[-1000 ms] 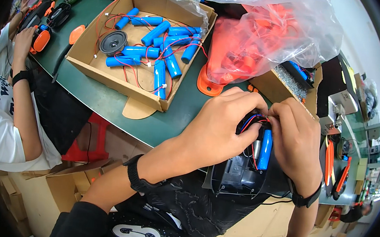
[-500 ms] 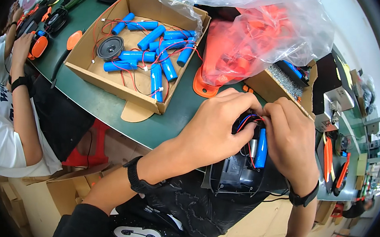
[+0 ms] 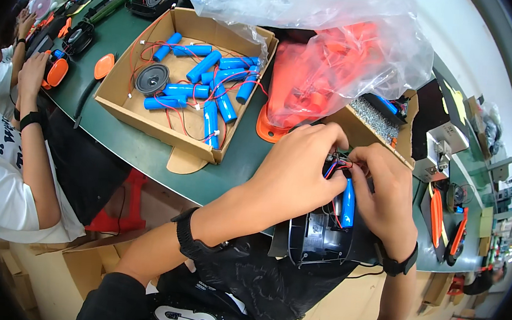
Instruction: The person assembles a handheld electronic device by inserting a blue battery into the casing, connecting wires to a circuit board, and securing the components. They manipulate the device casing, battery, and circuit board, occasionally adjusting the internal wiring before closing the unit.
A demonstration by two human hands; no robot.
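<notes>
A black plastic housing (image 3: 320,243) sits at the table's front edge, its hollow inside facing up. Inside it lies a blue cylindrical battery (image 3: 348,206), with thin red, blue and black wires (image 3: 339,163) bunched at the far end. My left hand (image 3: 301,170) is curled round the far left part of the housing, thumb bent beside the wires. From the other side my right hand (image 3: 384,189) pinches at the wires, close above the battery. The fingertips of both hands cover part of what they grip.
An open cardboard box (image 3: 168,125) holds several blue batteries and a round speaker (image 3: 152,79). Behind the housing are a clear bag of orange parts (image 3: 318,74) and a carton of small screws (image 3: 372,118). A co-worker's arm (image 3: 39,165) is at left.
The view has shifted slightly, so the box and bag appear lower. My left fingers have moved a little, and more of the wires shows between the hands.
</notes>
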